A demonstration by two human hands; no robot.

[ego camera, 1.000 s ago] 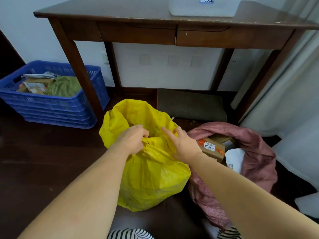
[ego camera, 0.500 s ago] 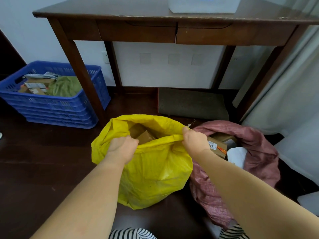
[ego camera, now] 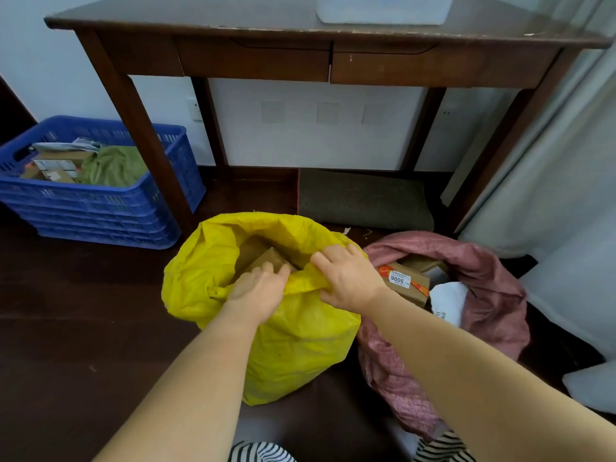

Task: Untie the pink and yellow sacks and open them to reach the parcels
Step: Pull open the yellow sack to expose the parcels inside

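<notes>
The yellow sack (ego camera: 300, 341) stands on the dark floor with its mouth open, and brown cardboard parcels (ego camera: 266, 258) show inside. My left hand (ego camera: 258, 291) grips the near rim of the sack's mouth. My right hand (ego camera: 346, 278) holds the rim just to the right, fingers curled over the yellow fabric. To the right lies the pink sack (ego camera: 493, 295), open too, with a taped brown box (ego camera: 405, 283) labelled 5006 and a white parcel (ego camera: 446, 301) in its mouth.
A dark wooden desk (ego camera: 300, 58) stands over the spot, its front left leg (ego camera: 140, 135) close behind the yellow sack. A blue crate (ego camera: 100, 208) of parcels sits at left. A grey mat (ego camera: 363, 198) lies under the desk. White curtains (ego camera: 560, 181) hang at right.
Both hands pulled the yellow sack's mouth wide, exposing the parcels. Since then my right hand has slid left along the near rim toward my left hand.
</notes>
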